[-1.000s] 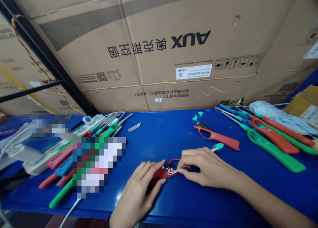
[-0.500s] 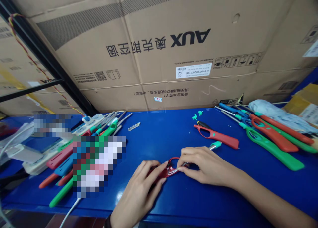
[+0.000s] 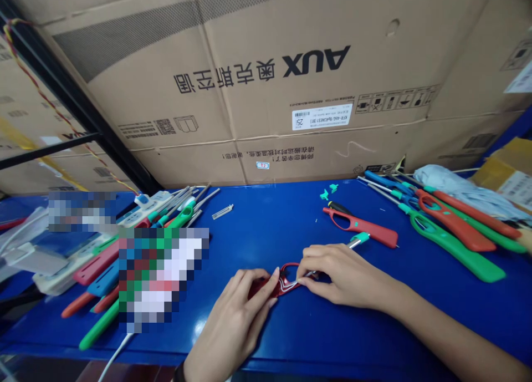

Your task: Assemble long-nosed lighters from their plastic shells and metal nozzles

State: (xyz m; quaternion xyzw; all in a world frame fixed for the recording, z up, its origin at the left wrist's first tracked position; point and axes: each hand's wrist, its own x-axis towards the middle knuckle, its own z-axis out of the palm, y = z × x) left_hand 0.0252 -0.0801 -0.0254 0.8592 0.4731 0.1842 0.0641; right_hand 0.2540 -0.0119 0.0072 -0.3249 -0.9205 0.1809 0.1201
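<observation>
Big brown cardboard boxes (image 3: 266, 82) filled the far side of the room, with the blue letters of their print turned upside down. A black metal bar (image 3: 70, 88) ran down at the far left, and a twisty red and yellow wire (image 3: 39, 82) ran along it. Below lay a shiny blue worktop (image 3: 266, 221).

On the near side of the worktop, the red lighter body (image 3: 266, 286) lay under both hands. The left hand (image 3: 233, 321) was curled and held it from the left. The right hand (image 3: 343, 274) pinched at its loop with finger and thumb, close to a thin bent wire (image 3: 286, 283) set inside it. A metal tube with a green collar (image 3: 359, 239) lay just past the right hand.

Farther right lay a red lighter (image 3: 359, 227), and a heap of red and green lighters (image 3: 453, 232) sat beside a pale blue cloth (image 3: 457, 183). On the left was a pile of bright handles (image 3: 97, 271) and metal rods, partly hidden by a blurred patch.

Next to the earlier picture, the boxes and tools sat a little more to the left and higher up. Both hands stayed on the red lighter body, in nearly the same spot.
</observation>
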